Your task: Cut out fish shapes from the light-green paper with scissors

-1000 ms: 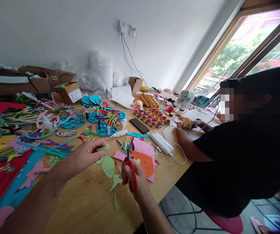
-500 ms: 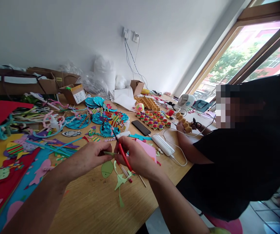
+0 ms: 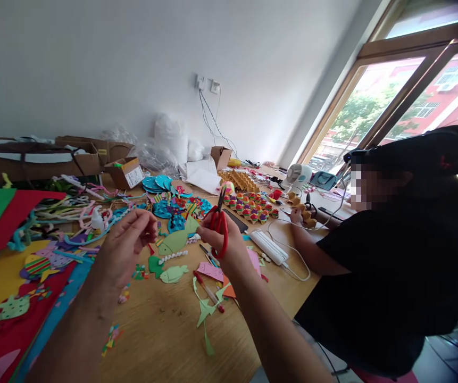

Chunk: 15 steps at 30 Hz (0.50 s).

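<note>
My right hand [image 3: 224, 239] holds red-handled scissors [image 3: 221, 226] with the blades pointing up. Its thumb and fingertips also pinch the tail of a light green paper fish [image 3: 174, 240], which hangs out to the left above the table. My left hand [image 3: 131, 242] is held off to the left of the fish, apart from it, fingers curled in; whether anything sits in them is hidden. Below lies a second light green paper fish [image 3: 174, 274], beside a white twisted strip [image 3: 173, 257]. Green paper offcuts [image 3: 203, 311] and a red-capped pen [image 3: 209, 292] lie nearby.
A white power strip [image 3: 268, 247], a phone [image 3: 236, 221] and painted egg-carton cups [image 3: 250, 206] lie beyond my right hand. Coloured felt sheets [image 3: 9, 319] cover the left side. At right, a person in black [image 3: 392, 255] handles a piece of egg carton [image 3: 306, 213].
My hands came together at the fish, then parted. The fish passed from my left hand to my right, which lifted it and turned it sideways. The scissors now point more upright.
</note>
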Available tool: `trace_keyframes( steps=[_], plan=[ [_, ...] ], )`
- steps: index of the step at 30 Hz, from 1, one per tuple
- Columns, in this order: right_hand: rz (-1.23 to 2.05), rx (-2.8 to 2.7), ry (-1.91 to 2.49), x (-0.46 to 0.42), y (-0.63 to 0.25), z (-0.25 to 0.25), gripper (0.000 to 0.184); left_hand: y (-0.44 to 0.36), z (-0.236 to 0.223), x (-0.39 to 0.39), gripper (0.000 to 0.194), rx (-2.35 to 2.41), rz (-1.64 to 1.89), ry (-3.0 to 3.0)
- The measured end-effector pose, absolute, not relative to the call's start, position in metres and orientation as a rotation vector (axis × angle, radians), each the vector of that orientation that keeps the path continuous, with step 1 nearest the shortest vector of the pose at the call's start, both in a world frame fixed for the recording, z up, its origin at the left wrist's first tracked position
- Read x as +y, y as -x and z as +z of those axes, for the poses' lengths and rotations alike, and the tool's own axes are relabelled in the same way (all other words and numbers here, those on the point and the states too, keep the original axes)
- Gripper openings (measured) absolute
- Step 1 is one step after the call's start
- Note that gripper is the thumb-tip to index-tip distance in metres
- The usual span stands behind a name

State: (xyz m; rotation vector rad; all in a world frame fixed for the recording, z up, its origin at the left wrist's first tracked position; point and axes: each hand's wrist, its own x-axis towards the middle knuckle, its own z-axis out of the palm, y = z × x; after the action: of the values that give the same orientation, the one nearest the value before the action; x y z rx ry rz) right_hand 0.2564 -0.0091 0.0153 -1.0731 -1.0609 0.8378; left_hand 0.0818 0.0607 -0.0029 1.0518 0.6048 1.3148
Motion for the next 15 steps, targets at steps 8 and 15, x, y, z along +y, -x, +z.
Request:
trace_keyframes(
  steps=[8, 15],
  plan=[
    [0.783, -0.837, 0.85, 0.027, -0.222, 0.016, 0.022, -0.094, -0.012, 0.065, 0.022, 0.612, 1.342, -0.968],
    [0.887, -0.793, 0.804, 0.04, -0.197, 0.013, 0.022, -0.105, -0.014, 0.065, 0.022, 0.638, 1.429, -1.124]
  ],
)
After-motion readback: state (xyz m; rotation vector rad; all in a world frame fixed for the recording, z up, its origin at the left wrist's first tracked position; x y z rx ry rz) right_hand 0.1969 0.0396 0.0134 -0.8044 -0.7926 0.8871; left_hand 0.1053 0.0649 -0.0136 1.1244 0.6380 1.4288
